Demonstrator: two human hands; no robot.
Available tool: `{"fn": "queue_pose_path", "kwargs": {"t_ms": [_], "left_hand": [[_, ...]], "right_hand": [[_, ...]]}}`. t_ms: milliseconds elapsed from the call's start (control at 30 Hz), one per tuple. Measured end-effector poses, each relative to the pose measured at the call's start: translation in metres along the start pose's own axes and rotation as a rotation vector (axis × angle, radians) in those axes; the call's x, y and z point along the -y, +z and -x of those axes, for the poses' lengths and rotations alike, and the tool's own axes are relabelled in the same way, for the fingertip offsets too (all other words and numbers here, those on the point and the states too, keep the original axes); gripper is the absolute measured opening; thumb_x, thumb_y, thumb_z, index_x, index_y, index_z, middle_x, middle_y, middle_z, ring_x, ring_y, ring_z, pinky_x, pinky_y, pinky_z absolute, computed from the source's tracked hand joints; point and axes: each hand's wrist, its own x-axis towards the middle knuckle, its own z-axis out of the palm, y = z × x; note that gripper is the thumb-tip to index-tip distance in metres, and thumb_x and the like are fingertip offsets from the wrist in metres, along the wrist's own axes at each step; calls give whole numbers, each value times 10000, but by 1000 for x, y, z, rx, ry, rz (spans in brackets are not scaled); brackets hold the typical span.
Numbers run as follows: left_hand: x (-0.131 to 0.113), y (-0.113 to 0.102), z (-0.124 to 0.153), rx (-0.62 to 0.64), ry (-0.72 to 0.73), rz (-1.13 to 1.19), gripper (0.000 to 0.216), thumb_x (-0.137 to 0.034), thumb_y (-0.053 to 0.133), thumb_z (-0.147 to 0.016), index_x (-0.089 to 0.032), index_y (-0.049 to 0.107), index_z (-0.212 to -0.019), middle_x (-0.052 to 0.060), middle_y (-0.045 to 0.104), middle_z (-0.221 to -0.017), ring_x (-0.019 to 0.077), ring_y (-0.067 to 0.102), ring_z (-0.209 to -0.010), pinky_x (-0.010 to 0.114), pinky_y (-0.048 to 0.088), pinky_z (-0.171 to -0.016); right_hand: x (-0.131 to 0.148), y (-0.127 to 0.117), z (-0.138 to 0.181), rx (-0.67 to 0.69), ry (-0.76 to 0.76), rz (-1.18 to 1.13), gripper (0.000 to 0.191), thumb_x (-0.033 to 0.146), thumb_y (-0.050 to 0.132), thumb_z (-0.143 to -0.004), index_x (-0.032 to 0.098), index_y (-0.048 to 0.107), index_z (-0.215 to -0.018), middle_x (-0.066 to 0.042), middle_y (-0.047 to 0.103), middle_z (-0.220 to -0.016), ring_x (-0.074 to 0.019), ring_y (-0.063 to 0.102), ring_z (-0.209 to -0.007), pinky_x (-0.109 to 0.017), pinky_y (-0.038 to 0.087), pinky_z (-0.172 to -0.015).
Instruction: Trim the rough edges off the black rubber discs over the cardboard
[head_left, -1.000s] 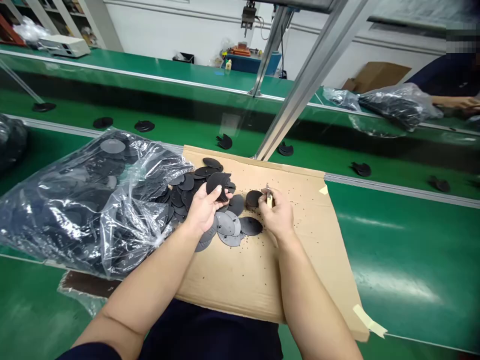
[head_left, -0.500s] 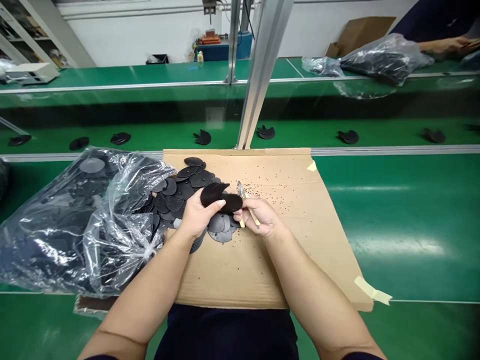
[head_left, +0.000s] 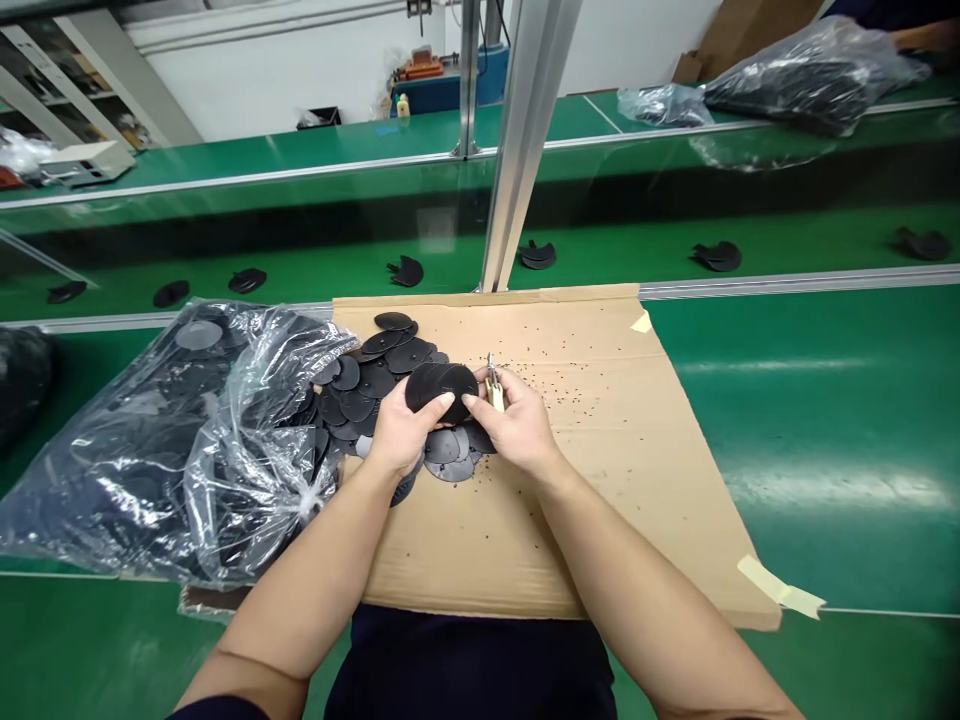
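A: From the head camera, what do the two hands have?

B: The left hand (head_left: 401, 430) pinches a small stack of black discs (head_left: 440, 386), thumb on the near face and fingers behind, holding it just above the cardboard sheet (head_left: 585, 500). The right hand (head_left: 514, 425) presses its fingertips to the stack's right edge while its fingers are closed around a small tool (head_left: 493, 388) with a pale handle and a metal tip; what kind of tool is too small to tell.

A: How would those discs handle?

B: Judging by how thin they are, light and somewhat flexible. The smooth faces could let one slide off another, so a pinch across both faces near the rim, as the left hand has it, seems the safest hold.

A: And their look?

B: Round, flat, matt black, some greyer where light strikes. More lie in a loose heap (head_left: 375, 375) under the hands, spilling from a clear plastic bag (head_left: 172, 440) on the left. Dark crumbs (head_left: 570, 380) speckle the cardboard.

A: Anything beyond?

B: A green conveyor belt (head_left: 787, 240) carries single black pieces (head_left: 718, 256) spaced along it, behind a metal post (head_left: 517, 150).
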Motion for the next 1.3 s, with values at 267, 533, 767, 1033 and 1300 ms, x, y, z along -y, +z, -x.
{"fn": "queue_pose_path", "kwargs": {"t_ms": [267,533,767,1033,1300], "left_hand": [[-4,3,3,18,-71,119,595,-385,872,-558,-121,606,-1020,98,655,-921,238,640,-754,359,555,-640],[0,7,3,96,-16,215,481,-347,883,-540,-88,682,-892,107,656,-918,219,614,-855,410,445,-935],[1,4,-5,40,-31,312,543,-297,915,-483,-107,662,-924,91,646,-939,206,613,-856,360,470,-885],[-8,-5,-4,155,-368,406,416,-183,809,-675,-135,605,-1034,33,584,-827,89,561,-603,131,432,-448],[-10,-4,0,211,-537,472,288,-171,738,-747,-115,584,-985,19,541,-789,65,481,-523,112,366,-361]], "right_hand": [[4,5,2,-58,203,-216,558,440,845,-567,186,628,-1013,-37,644,-882,-167,601,-718,-258,524,-650],[12,5,-3,-166,338,-203,660,449,904,-362,215,653,-925,-11,623,-730,-113,542,-515,-152,453,-383],[-3,8,-6,-164,208,-141,580,499,869,-490,198,660,-940,-35,643,-755,-144,591,-570,-195,526,-468],[0,11,4,-47,-226,-152,301,372,715,-780,183,610,-989,-65,661,-906,-179,651,-791,-309,572,-741],[9,5,12,-58,-484,35,197,203,625,-847,202,607,-1043,-46,667,-933,-169,655,-830,-321,552,-825]]}}
